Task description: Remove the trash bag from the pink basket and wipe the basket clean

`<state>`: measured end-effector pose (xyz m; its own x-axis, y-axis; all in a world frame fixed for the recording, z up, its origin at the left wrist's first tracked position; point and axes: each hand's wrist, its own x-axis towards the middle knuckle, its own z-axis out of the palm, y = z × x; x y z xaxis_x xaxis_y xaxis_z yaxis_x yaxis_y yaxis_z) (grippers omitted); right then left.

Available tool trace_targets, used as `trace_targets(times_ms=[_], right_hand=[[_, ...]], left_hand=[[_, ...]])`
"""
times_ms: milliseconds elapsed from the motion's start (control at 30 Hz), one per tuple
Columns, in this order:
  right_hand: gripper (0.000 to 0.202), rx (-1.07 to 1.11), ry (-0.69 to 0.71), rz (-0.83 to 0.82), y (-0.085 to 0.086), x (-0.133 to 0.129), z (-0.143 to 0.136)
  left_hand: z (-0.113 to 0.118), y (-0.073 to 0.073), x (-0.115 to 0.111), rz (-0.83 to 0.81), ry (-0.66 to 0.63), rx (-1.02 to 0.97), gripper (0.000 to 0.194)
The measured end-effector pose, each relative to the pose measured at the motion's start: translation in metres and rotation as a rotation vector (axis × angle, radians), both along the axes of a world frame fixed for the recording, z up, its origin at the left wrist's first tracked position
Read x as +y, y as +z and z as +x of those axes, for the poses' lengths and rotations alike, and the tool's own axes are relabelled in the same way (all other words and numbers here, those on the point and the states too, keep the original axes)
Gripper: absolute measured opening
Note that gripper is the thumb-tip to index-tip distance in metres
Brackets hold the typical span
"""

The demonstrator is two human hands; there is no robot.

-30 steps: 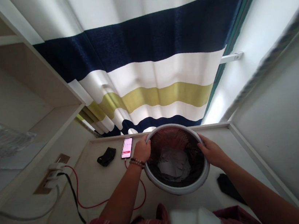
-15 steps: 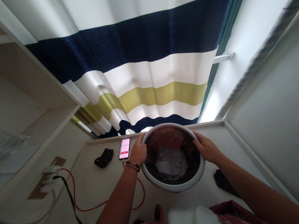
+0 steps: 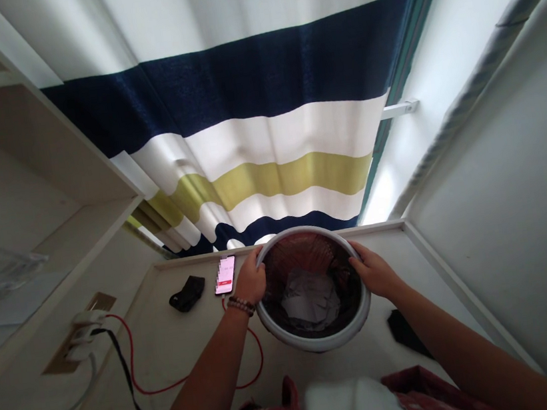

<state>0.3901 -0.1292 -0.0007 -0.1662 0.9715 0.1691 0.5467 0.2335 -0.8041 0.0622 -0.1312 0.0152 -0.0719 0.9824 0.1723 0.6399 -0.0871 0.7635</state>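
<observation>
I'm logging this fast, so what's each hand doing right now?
Left hand: closed, gripping the round bin at its left side.
Right hand: closed, gripping the same bin at its right side.

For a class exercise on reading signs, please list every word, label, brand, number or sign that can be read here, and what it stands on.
No text can be read.
Phone screen: marks, partly pixelated, too small to read.
Round bin: no lettering visible.
Striped curtain: no lettering visible.
</observation>
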Motion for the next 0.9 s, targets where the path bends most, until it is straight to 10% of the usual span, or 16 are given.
trace_targets(times_ms=[900], right_hand=[[0.049,0.065,-0.003,0.019,0.0010,-0.0004,0.0013]], left_hand=[[-0.0005,-0.0047,0.0058,-0.014,0.035,0.102,0.041]])
